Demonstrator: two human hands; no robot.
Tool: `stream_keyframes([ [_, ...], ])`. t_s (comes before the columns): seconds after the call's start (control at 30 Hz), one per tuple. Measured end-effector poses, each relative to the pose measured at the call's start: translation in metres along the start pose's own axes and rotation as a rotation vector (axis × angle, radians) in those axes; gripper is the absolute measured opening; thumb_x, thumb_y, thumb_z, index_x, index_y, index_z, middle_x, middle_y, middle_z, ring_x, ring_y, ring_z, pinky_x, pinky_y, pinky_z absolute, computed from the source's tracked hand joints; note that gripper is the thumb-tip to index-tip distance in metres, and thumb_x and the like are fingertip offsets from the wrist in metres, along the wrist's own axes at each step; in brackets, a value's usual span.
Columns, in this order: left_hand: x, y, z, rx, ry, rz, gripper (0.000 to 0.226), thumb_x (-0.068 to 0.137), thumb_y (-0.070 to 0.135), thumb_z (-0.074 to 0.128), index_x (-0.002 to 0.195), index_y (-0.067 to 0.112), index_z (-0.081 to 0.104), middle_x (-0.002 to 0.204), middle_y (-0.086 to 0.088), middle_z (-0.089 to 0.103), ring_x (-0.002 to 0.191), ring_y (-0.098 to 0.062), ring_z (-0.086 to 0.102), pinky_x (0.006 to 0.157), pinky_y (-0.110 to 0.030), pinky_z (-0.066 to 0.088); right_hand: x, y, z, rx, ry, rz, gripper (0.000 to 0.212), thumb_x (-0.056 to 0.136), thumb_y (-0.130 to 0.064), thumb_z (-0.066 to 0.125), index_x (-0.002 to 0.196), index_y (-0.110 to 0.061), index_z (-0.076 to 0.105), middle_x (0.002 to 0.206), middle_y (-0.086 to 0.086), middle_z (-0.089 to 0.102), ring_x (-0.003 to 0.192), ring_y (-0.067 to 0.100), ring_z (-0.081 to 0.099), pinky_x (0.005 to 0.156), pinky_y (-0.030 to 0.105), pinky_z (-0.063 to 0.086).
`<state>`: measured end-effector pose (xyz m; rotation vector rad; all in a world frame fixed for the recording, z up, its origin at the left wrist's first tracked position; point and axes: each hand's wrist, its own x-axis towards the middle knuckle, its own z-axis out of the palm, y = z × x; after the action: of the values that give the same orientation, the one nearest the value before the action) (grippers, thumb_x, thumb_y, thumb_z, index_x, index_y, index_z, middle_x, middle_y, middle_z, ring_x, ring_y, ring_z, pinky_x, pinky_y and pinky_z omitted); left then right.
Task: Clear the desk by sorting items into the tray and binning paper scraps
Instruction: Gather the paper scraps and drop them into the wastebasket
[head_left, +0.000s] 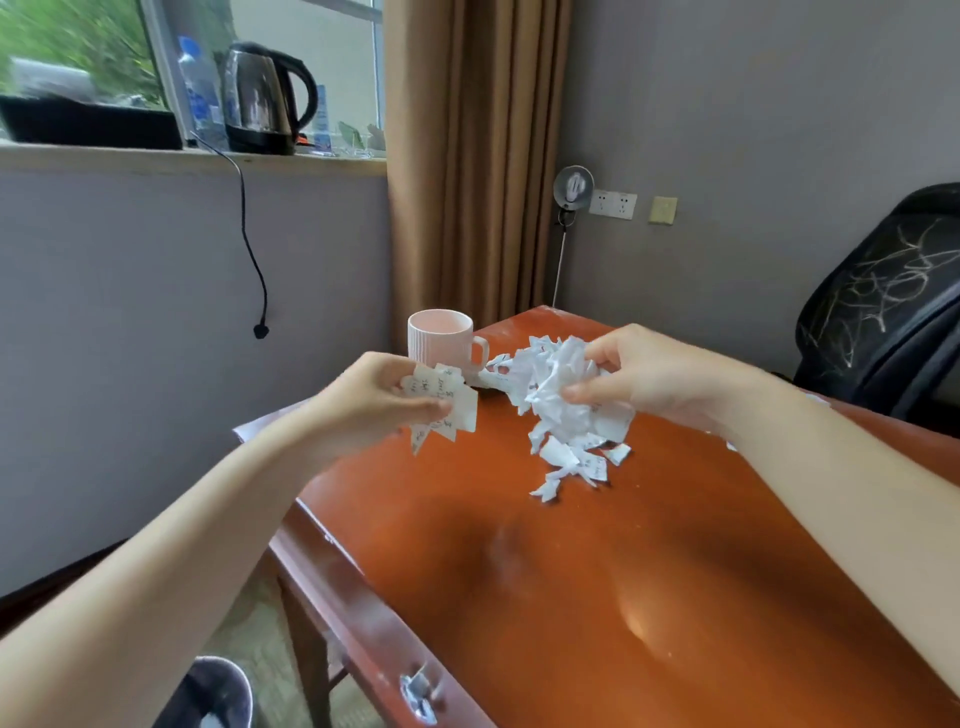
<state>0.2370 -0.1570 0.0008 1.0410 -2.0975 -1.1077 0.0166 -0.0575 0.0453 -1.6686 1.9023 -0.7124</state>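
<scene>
On the windowsill (156, 156) at the far left we saw a water bottle (200, 88) and a steel kettle (265, 98) side by side, a black cord (249, 234) hanging down the wall below them. Low on the floor beside the bench (571, 597) stood a dark round bin (221, 686), only partly in view. Our left hand (374, 402) was raised over the bench's left edge, fingers and thumb curled round a handful of scraps (447, 410), torn white slips with writing on them, some hanging below the hand. A few small bits of paper (418, 688) clung to the near front edge of the bench. Behind the left hand a pale ribbed mug (441, 340) stood upright near the far corner, handle to the right. Right of the mug lay the pile of scraps (566, 415), heaped on the bench top with loose pieces trailing towards us. Our right hand (649, 374) was at the right side of that pile, fingers bent, thumb and fingertips pinching crumpled paper. Further right, beyond the bench, stood a black chair (883, 312).
</scene>
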Motion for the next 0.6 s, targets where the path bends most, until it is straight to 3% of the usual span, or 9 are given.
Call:
stream_keyframes([
  [0.1,-0.009,-0.008,-0.024,-0.029,0.059,-0.008,0.006,0.084,0.014,0.067,0.089,0.017,0.07,0.079,0.002,0.071,0.055,0.004,0.059,0.049,-0.009,0.043,0.019,-0.026,0.016,0.066,-0.041,-0.07,0.005,0.086,-0.022,0.067,0.081,-0.021,0.066,0.097,-0.006,0.064,0.092,0.009,0.06,0.069,0.016,0.045],
  [0.2,-0.02,-0.023,-0.052,-0.008,0.138,-0.026,0.007,0.084,0.016,0.068,0.09,0.016,0.07,0.081,0.002,0.071,0.062,0.001,0.061,0.052,-0.011,0.045,0.041,-0.049,0.039,0.074,-0.086,-0.12,0.013,0.085,-0.024,0.069,0.091,-0.013,0.069,0.089,-0.008,0.063,0.089,0.011,0.062,0.074,0.023,0.049],
  [0.27,-0.03,-0.035,-0.07,0.003,0.193,-0.044,0.009,0.083,0.016,0.068,0.091,0.014,0.071,0.082,0.0,0.071,0.066,-0.004,0.062,0.057,-0.016,0.047,0.051,-0.066,0.059,0.092,-0.118,-0.164,0.015,0.085,-0.023,0.069,0.071,-0.018,0.067,0.075,-0.012,0.054,0.072,-0.001,0.06,0.064,0.014,0.045],
  [0.33,-0.043,-0.053,-0.09,0.006,0.245,-0.083,0.012,0.084,0.015,0.068,0.094,0.009,0.07,0.085,-0.005,0.072,0.07,-0.01,0.062,0.062,-0.02,0.051,0.063,-0.082,0.084,0.115,-0.145,-0.189,0.042,0.086,-0.019,0.068,0.046,-0.024,0.058,0.055,-0.018,0.047,0.046,-0.008,0.05,0.052,0.008,0.037],
  [0.4,-0.056,-0.077,-0.108,0.011,0.299,-0.135,0.016,0.084,0.013,0.067,0.094,0.0,0.068,0.085,-0.014,0.071,0.07,-0.014,0.06,0.065,-0.023,0.052,0.075,-0.099,0.114,0.116,-0.186,-0.207,0.045,0.087,-0.014,0.067,0.044,-0.023,0.054,0.039,-0.018,0.046,0.038,-0.004,0.046,0.046,0.008,0.036],
  [0.47,-0.069,-0.105,-0.124,0.016,0.351,-0.2,0.019,0.084,0.01,0.067,0.093,-0.006,0.066,0.081,-0.02,0.068,0.067,-0.015,0.057,0.064,-0.027,0.05,0.087,-0.114,0.148,0.092,-0.206,-0.226,0.036,0.085,-0.013,0.068,0.053,-0.021,0.054,0.042,-0.015,0.048,0.043,0.001,0.046,0.041,0.009,0.035],
  [0.6,-0.102,-0.161,-0.143,-0.025,0.426,-0.348,0.01,0.084,0.009,0.067,0.086,-0.001,0.066,0.066,-0.003,0.06,0.045,0.0,0.05,0.047,-0.013,0.043,0.109,-0.137,0.222,-0.006,-0.275,-0.249,0.03,0.082,-0.012,0.066,0.058,-0.012,0.048,0.055,-0.003,0.038,0.049,0.01,0.036,0.045,0.02,0.031],
])
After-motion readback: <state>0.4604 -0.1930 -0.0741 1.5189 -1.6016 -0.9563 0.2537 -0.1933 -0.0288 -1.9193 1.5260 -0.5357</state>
